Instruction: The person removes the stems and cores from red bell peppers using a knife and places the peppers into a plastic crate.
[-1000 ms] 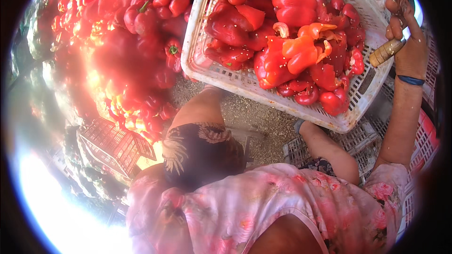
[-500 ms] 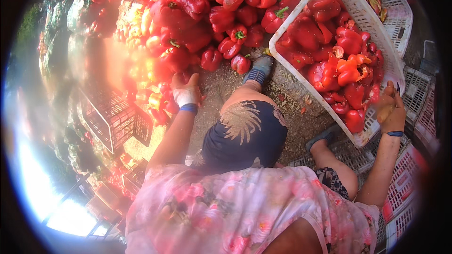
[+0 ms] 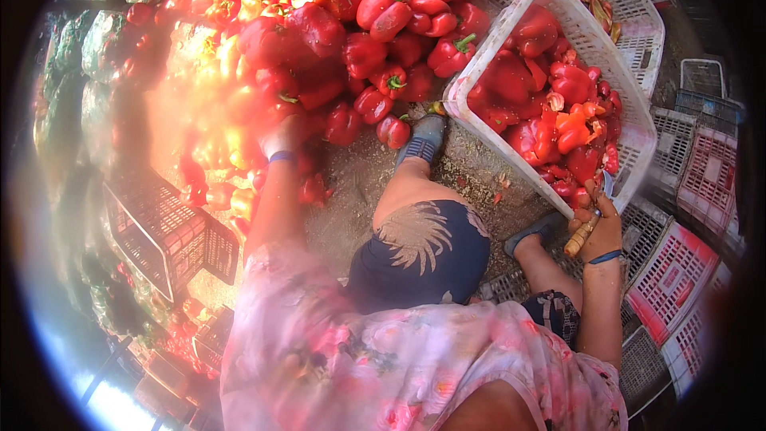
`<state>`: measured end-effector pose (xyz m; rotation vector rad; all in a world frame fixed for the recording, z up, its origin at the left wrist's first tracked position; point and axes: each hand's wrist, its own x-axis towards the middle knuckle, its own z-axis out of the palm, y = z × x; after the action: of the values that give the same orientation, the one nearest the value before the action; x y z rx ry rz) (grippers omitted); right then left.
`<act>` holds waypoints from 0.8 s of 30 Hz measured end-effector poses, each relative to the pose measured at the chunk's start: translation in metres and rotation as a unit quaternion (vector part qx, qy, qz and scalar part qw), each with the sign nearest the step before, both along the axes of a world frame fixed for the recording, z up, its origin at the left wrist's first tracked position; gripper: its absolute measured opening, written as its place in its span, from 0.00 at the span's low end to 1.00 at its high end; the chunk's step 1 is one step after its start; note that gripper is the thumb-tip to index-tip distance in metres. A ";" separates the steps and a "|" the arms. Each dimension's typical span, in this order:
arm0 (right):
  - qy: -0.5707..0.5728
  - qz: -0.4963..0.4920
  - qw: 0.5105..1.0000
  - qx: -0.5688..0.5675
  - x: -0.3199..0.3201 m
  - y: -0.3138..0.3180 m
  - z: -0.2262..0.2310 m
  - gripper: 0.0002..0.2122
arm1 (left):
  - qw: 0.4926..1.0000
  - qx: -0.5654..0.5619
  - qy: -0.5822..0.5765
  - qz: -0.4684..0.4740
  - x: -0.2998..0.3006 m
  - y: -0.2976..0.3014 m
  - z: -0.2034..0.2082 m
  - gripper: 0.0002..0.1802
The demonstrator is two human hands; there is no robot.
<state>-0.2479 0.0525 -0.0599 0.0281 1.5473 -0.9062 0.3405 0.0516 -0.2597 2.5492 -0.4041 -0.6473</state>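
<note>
My left hand [image 3: 281, 137], in a pale glove with a blue band at the wrist, reaches into the near edge of a big heap of red bell peppers [image 3: 365, 56]. Glare and the peppers hide its fingers. Close by the near right corner of a white plastic crate [image 3: 511, 149], my right hand [image 3: 604, 233] is closed around a knife [image 3: 585, 233] with a wooden handle. Its short blade points up toward the crate wall. Inside the crate lie cut red peppers [image 3: 585, 161] and pieces, one of them orange-red [image 3: 572, 132].
Another pale crate [image 3: 163, 235] lies tilted on the left. More stacked crates [image 3: 673, 275] crowd the right side, and one behind holds dried scraps [image 3: 600, 12]. Green bundled sacks [image 3: 100, 44] line the far left. My shod foot [image 3: 425, 140] rests between heap and crate.
My left hand has pushed farther into the heap, up and to the left. My right hand has come down and left, nearer me, and the knife now shows clearly.
</note>
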 end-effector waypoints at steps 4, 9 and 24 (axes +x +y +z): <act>0.014 0.015 1.000 0.014 0.014 -0.014 -0.007 0.13 | 0.998 -0.051 -0.025 -0.020 -0.006 0.012 0.011 0.32; 0.106 0.106 0.987 -0.054 0.054 -0.032 0.019 0.18 | 0.984 -0.097 -0.117 -0.088 -0.065 0.014 0.064 0.27; 0.497 0.321 0.686 -0.424 0.111 -0.030 0.099 0.30 | 0.717 -0.468 -0.057 -0.513 -0.308 -0.077 0.309 0.24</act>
<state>-0.1365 0.0227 0.0393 -1.8441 1.6807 -0.9994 0.0321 -0.0253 0.0496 1.2066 -1.7285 -0.4150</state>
